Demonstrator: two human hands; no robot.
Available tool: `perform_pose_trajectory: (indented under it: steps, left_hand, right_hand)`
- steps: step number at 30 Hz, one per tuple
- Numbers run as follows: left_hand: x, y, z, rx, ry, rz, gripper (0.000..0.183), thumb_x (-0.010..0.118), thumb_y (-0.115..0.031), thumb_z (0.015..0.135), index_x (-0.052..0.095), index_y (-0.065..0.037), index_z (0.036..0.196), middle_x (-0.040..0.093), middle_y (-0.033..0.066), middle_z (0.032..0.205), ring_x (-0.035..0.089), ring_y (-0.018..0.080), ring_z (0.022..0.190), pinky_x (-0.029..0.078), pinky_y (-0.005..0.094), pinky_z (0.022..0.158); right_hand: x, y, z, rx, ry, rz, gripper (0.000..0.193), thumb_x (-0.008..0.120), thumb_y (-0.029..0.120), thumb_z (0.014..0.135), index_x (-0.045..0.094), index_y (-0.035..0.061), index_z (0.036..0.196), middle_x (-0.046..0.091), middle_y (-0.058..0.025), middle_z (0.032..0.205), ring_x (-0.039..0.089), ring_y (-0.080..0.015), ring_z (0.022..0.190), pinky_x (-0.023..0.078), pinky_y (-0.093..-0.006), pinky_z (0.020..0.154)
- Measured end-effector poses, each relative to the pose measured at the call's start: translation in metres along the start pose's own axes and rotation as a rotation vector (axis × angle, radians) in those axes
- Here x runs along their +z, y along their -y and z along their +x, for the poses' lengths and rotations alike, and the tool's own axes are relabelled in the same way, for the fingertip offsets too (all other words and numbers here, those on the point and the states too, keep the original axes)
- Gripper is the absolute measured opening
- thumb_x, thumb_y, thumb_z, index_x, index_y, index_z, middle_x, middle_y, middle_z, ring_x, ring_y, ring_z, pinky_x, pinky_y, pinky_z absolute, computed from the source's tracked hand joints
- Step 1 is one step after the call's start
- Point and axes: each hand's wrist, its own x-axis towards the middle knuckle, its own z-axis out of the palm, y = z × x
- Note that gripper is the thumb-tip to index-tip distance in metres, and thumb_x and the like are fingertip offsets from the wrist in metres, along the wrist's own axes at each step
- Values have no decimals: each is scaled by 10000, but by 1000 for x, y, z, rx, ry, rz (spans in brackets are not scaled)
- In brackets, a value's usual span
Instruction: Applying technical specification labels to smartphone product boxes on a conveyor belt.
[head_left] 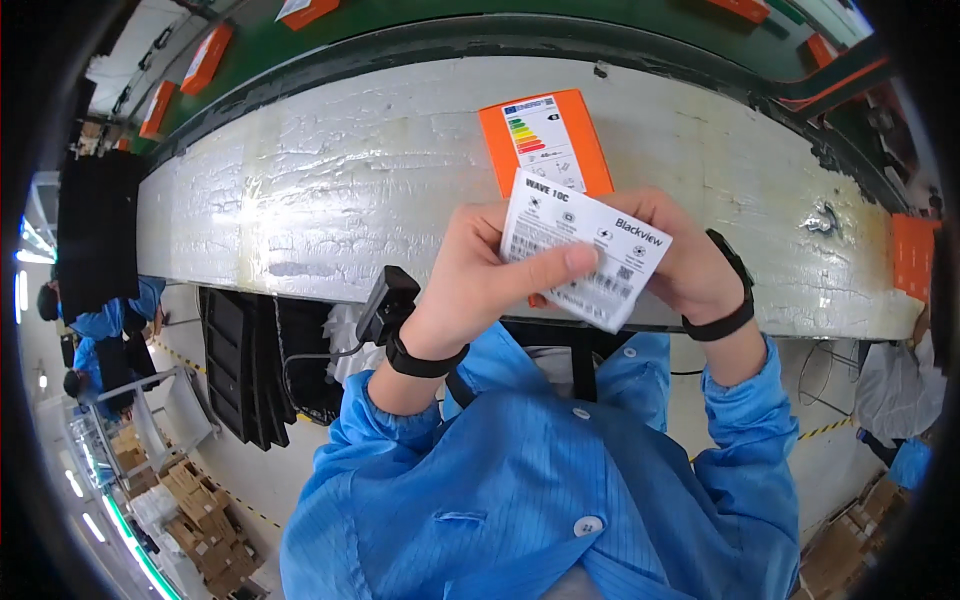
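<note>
So both hands are pinching a white label (585,262), left hand (480,275) thumb across its front, right hand (680,262) fingers curled behind it, orange box (545,140) just past the fingertips.

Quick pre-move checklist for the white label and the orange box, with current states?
1. Left hand on white label, thumb across its front: ok.
2. Right hand holding the label's other end: ok.
3. Label flat, uncreased: ok.
4. Orange box lying on the white bench just beyond the hands: ok.
5. Box face free for the label: not ok, a coloured sticker covers much of it.
6. Backing peeled: cannot tell.
</note>
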Motion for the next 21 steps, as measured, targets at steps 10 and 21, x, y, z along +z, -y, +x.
perform_pose_trajectory:
  steps: [10, 21]
  left_hand:
    - [-28, 16, -57, 378, -478, 325, 441, 760, -16, 806, 373, -84, 606, 373, -56, 595, 316, 56, 567, 240, 256, 511]
    - [-154, 56, -158, 129, -1297, 1471, 280, 743, -73, 797, 570, -26, 1012, 518, 83, 933, 510, 211, 800, 432, 311, 697]
  right_hand:
    - [11, -12, -10, -450, -294, -750, 84, 694, 63, 862, 636, 12, 830, 618, -16, 764, 544, -65, 669, 404, -209, 589]
    - [-7, -59, -13, -616, -317, -1573, 790, 859, 166, 639, 493, 105, 1337, 524, -112, 1342, 485, -379, 1253, 411, -468, 1004]
